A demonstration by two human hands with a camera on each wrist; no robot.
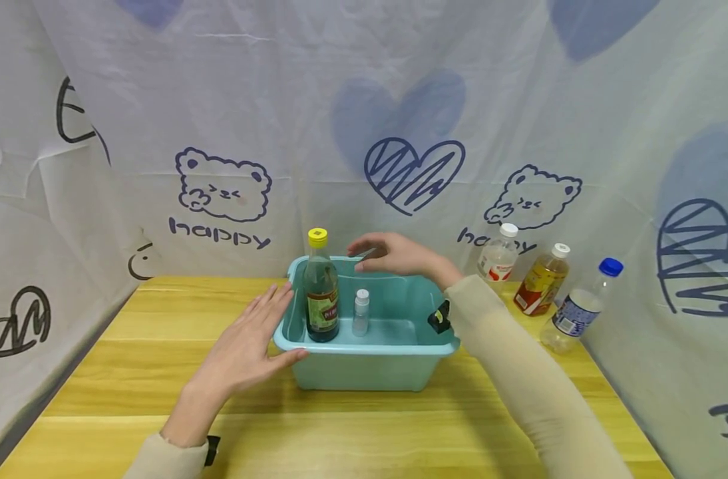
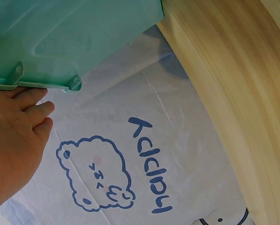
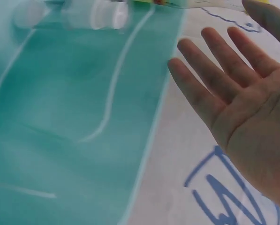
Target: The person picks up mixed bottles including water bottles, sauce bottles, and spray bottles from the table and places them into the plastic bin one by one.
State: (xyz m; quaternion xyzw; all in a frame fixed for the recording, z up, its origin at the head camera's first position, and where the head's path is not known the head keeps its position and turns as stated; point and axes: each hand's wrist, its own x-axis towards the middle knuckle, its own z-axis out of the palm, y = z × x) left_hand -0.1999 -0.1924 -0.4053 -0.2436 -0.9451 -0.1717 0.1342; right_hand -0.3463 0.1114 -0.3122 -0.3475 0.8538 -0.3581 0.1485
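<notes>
A teal plastic basin [image 1: 364, 370] stands on the wooden table. Inside it, at the left, is a tall dark glass bottle [image 1: 323, 293] with a yellow cap and a green-and-red label. Beside that bottle stands a small clear bottle [image 1: 361, 313] with a white cap. My left hand [image 1: 247, 342] rests at the basin's left rim, fingers straight and thumb spread along the front edge; in the left wrist view its fingertips are right under the rim. Over the back of the basin hovers my right hand [image 1: 396, 254], holding nothing, its fingers relaxed and spread in the right wrist view.
To the right of the basin stand a clear bottle [image 1: 498, 256] with a white cap, a bottle with a yellow-and-red label [image 1: 542, 281] and a clear bottle with a blue cap [image 1: 581, 307]. A printed white cloth [image 1: 316, 133] hangs behind the table [image 1: 352, 432] and along its sides.
</notes>
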